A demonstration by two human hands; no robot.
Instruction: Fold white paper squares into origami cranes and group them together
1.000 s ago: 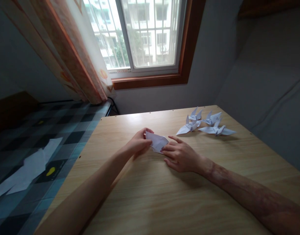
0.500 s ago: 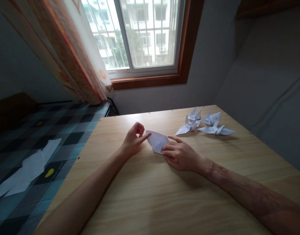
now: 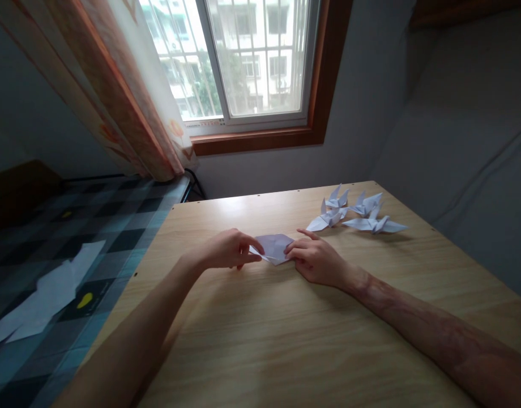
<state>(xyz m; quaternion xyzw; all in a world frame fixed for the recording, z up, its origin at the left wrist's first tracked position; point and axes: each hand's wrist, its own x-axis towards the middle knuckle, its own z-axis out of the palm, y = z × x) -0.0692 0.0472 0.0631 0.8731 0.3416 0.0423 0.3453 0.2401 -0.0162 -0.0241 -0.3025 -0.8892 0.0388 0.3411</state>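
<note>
A small folded sheet of white paper (image 3: 274,246) lies on the light wooden table (image 3: 260,340) between my two hands. My left hand (image 3: 231,249) has its thumb and fingers closed on the paper's left end, where a flap shows. On the right end, the bent fingers of my right hand (image 3: 317,258) grip the edge, with the index finger stretched out above it. Parts of both paper ends are hidden under my fingertips.
Several folded white paper cranes (image 3: 376,225) stand at the table's back right. To the left, white paper sheets (image 3: 56,292) lie on a checked bed cover (image 3: 128,212). Behind the table are a window (image 3: 260,62) and an orange patterned curtain (image 3: 133,102).
My left hand has turned over and come down onto the paper's left end. The paper has turned and now lies more sideways. My right hand has shifted slightly right and up.
</note>
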